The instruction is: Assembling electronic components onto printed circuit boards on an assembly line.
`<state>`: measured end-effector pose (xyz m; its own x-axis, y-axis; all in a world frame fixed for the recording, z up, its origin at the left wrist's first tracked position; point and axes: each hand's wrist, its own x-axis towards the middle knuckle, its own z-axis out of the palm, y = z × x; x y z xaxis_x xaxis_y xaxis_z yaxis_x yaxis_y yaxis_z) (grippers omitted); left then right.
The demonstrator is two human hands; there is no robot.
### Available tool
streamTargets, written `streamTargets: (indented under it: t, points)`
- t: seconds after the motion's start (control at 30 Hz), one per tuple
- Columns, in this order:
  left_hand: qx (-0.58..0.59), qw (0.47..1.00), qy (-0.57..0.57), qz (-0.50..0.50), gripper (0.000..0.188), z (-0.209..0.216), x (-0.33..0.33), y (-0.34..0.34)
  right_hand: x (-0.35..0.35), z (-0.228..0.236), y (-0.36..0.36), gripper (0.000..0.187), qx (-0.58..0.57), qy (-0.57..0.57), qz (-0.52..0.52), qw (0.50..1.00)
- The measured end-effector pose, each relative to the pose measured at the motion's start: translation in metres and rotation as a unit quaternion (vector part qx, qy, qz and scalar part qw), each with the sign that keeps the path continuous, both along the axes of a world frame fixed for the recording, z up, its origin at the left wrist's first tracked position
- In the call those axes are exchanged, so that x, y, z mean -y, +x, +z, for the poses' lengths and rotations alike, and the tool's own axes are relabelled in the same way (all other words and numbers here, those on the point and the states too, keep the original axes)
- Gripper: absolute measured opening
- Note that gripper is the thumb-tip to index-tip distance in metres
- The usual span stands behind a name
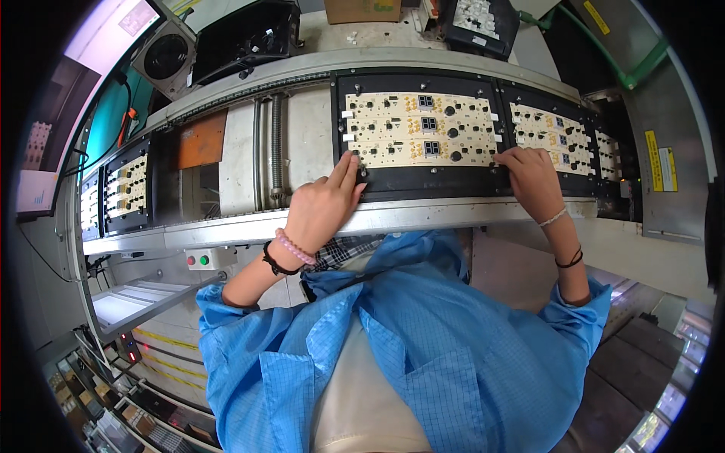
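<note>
My left hand (323, 202) reaches to the left end of the lowest strip of a cream circuit board panel (396, 156). Its first fingers lie stretched out side by side, with the fingertips at the board's corner and the thumb apart. At the right end of that same strip, my right hand (533, 180) has its fingers curled into a pinch; whatever is between the fingertips is hidden. The panel has black components, gold parts and dark digit displays (429, 124). White connectors (348, 115) stick out at the ends of the upper strips. A black carrier frame (408, 180) surrounds the panel.
A second black carrier with a similar board (540, 121) adjoins on the right. More loaded carriers (127, 185) stand at the far left of the conveyor rail (423, 215). Behind are a black bin (245, 41), a tray of white parts (477, 23) and a cardboard box (362, 10).
</note>
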<state>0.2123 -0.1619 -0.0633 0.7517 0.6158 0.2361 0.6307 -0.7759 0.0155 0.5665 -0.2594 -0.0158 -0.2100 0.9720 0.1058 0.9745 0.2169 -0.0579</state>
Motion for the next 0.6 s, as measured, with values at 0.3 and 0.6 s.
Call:
streamTargets:
  t: [0.3, 0.6]
  points:
    - [0.244, 0.959, -0.144, 0.007, 0.037, -0.003, 0.01, -0.037, -0.014, -0.021, -0.067, 0.043, 0.062, -0.072, 0.036, 0.995]
    - [0.27, 0.956, -0.111, -0.006, 0.035, -0.01, 0.013, -0.05, -0.026, -0.005, -0.084, 0.038, 0.045, -0.072, 0.053, 0.995]
